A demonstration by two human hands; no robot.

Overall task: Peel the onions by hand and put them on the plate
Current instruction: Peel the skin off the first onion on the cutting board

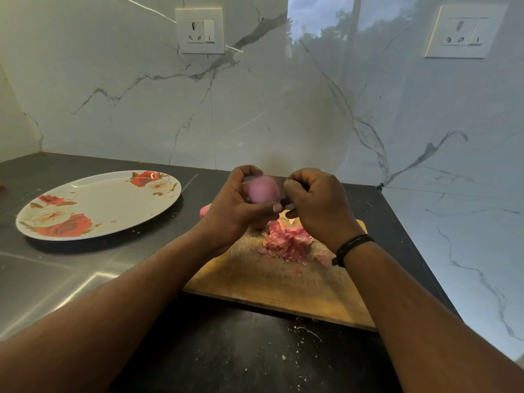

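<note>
Pale pink, smooth and round: a peeled onion [262, 190], held up above the far end of a wooden board [283, 282]. Gripped by the left hand [236, 207], fingers curled over the top, thumb stretched along the underside. Glossy surface, no dry skin visible on the side facing the camera; the far side and the right end hidden by both hands.

Right hand [316, 202] close against the onion's right end, fingers curled tight, tips together as if pinching something small; whatever sits between them too hidden to make out. Black band [353, 245] around the right wrist.

Below the hands, a heap of pink, papery peels [289, 242] on the board. Partly covered by the left hand, a second pink piece [206, 211] at the board's far left edge, too hidden to identify with certainty.

To the left, well apart from the board, a white plate [99, 207] with red rose prints, flat on the dark counter [221, 350]. Only a tiny pink fleck near the plate's near rim. Small crumbs scattered over the counter. Behind, a white marble wall [255, 95] with two sockets [200, 31].
</note>
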